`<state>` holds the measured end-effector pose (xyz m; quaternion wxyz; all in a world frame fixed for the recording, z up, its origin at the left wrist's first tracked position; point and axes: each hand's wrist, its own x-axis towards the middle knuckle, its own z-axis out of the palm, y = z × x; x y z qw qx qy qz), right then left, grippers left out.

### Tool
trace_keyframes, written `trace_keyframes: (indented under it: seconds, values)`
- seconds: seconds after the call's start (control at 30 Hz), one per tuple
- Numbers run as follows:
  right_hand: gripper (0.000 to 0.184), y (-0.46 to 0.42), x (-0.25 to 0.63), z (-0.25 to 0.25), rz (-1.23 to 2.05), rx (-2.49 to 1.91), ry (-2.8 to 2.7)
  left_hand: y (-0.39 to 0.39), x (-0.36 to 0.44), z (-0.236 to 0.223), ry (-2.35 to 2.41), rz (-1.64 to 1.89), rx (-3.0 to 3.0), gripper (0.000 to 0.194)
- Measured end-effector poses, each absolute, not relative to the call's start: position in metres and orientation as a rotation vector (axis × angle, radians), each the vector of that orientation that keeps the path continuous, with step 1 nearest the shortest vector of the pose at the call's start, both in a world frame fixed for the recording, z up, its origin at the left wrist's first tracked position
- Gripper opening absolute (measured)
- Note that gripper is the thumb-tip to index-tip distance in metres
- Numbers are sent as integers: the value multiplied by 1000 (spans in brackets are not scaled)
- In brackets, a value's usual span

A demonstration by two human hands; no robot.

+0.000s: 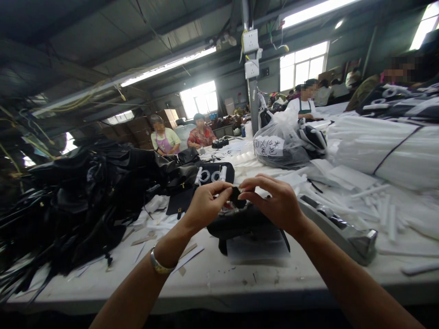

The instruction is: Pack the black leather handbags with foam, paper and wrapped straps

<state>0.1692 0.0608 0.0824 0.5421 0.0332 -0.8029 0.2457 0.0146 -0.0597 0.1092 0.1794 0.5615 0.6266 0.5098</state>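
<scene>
Between my two hands is a small black piece (236,197), too dark to name more exactly. My left hand (208,204) pinches its left side with thumb and forefinger; a watch sits on that wrist. On the right edge of the piece, the thumb and fingertips of my right hand (274,201) close in a pinch. Just below both hands lies a black bag (248,224) on the table, with a pale flat sheet (259,250) at its near side. Behind my hands, another black bag part (226,170) carries white-wrapped rings (205,176).
A heap of black bags (78,192) fills the left. To the right stand a grey tape dispenser (346,233), white foam strips (393,214) and a large wrapped white roll (370,146). A clear plastic sack (277,141) sits by the post. Several people work beyond the table (240,283).
</scene>
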Motion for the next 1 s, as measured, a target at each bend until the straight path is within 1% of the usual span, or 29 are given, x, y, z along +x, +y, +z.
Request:
trace_keyframes:
  seconds: [0.13, 0.2, 0.33, 0.4, 0.5, 0.57, 0.6, 0.67, 0.73, 0.83, 0.93, 1.0]
  values:
    - [10, 62, 168, 72, 403, 170, -1894, -53, 11, 105, 1647, 1630, 1324, 25]
    - [9, 65, 166, 68, 310, 187, -1911, -52, 13, 105, 1641, 1682, 1316, 22]
    - [3, 74, 161, 62, 203, 129, -1937, -56, 18, 110, 1848, 1784, 1751, 14]
    - [6, 77, 159, 59, 161, 87, -1987, -59, 16, 112, 1885, 1921, 1900, 13]
    - [16, 79, 159, 52, 105, 25, -2098, -63, 9, 114, 1843, 2121, 1819, 11]
    - [20, 78, 162, 48, 111, 17, -2174, -64, 6, 115, 1815, 2065, 1784, 10]
    - [19, 76, 163, 48, 134, 30, -2206, -66, 7, 116, 1806, 2006, 1789, 10]
    - [15, 73, 167, 48, 259, 57, -2212, -70, 11, 120, 1802, 1893, 1868, 10]
    - [15, 71, 170, 50, 432, 17, -2136, -76, 19, 125, 1825, 1794, 2013, 10]
    - [23, 71, 169, 53, 548, -70, -2076, -90, 32, 130, 1885, 1717, 2197, 12]
    - [33, 75, 163, 51, 558, -24, -2272, -106, 44, 127, 1979, 1686, 2301, 17]
    - [34, 78, 157, 48, 552, -41, -2364, -116, 54, 115, 2003, 1639, 2416, 22]
